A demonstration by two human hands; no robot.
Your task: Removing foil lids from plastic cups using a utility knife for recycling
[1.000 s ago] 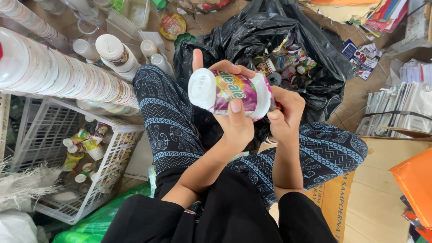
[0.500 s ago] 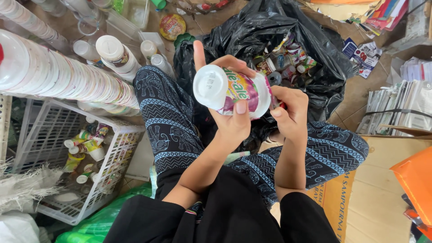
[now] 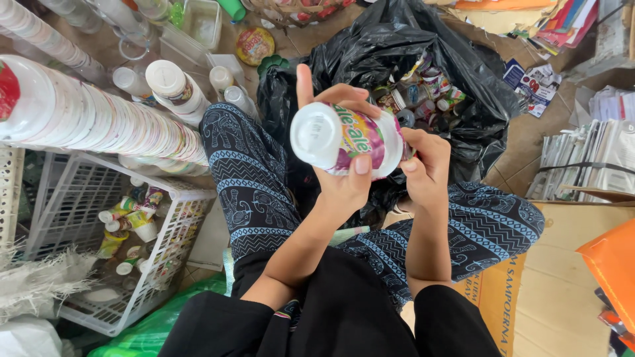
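White plastic cup with purple-and-green printed wrap (image 3: pixel 347 140) held sideways above lap, gripped by left hand (image 3: pixel 344 178); right hand (image 3: pixel 426 165) pinching its far end, over open black plastic rubbish bag (image 3: pixel 463 99).

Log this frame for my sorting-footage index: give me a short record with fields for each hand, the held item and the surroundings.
left hand: wraps a plastic cup, thumb on its printed side
right hand: at the cup's far end, grip hidden
held item: white cup, base toward camera, purple and green label
ahead: open black bag of mixed cups
left side: white basket with small bottles; long stack of nested cups
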